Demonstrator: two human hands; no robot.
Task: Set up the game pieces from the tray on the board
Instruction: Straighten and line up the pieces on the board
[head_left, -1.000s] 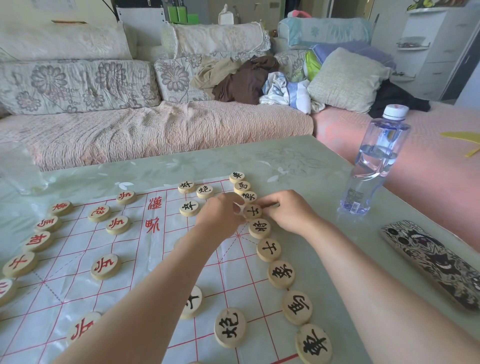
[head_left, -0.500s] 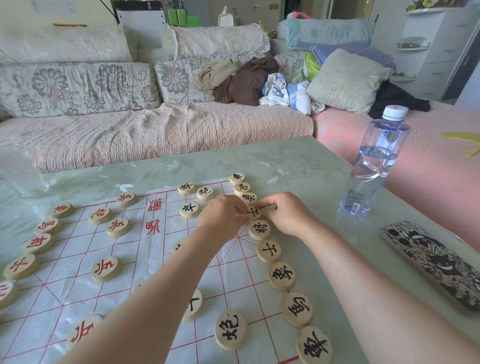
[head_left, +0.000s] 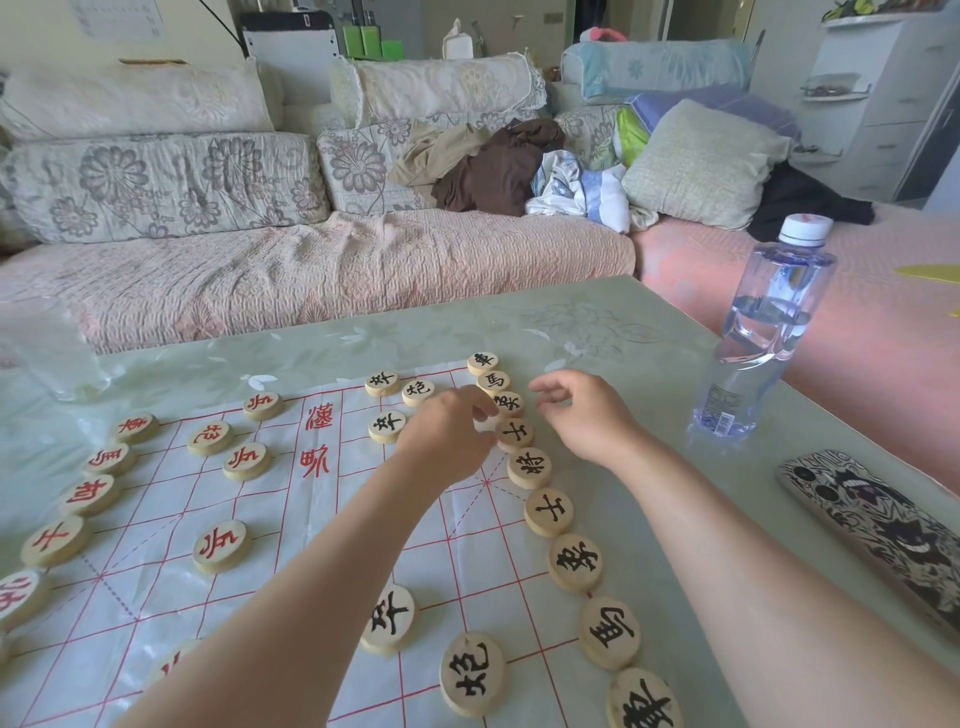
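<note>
**Set-up close to complete; both hands at the far end of the black row**

Board (head_left: 156, 519) lies flat on the table (head_left: 597, 322), red grid up. No tray in view, and no loose pieces seen off the board.

Black back row (head_left: 575, 563): nine discs in a line down the board's right edge, far to near, most touching or just beside their neighbours. Black cannons (head_left: 471, 674): one near, one far, both placed inward of that row. Black soldiers (head_left: 388, 618): three visible. Any others would be under the left forearm; cannot tell.

Red pieces (head_left: 222, 545) on the left side: at least five along the edge, one cannon and three soldiers. The near left corner is cut off by the arm and the frame.

Left hand (head_left: 447, 441): fingers curled, tips just beside the far advisor disc (head_left: 514, 434). A pale patch shows at the fingertips. Cannot tell if it pinches anything.

Right hand (head_left: 587, 415): above the far end of the row, fingers loosely curled, holding nothing.

Judgement: placing is largely done. What remains is probably straightening the far black discs, plus whatever the hidden areas lack.
</note>
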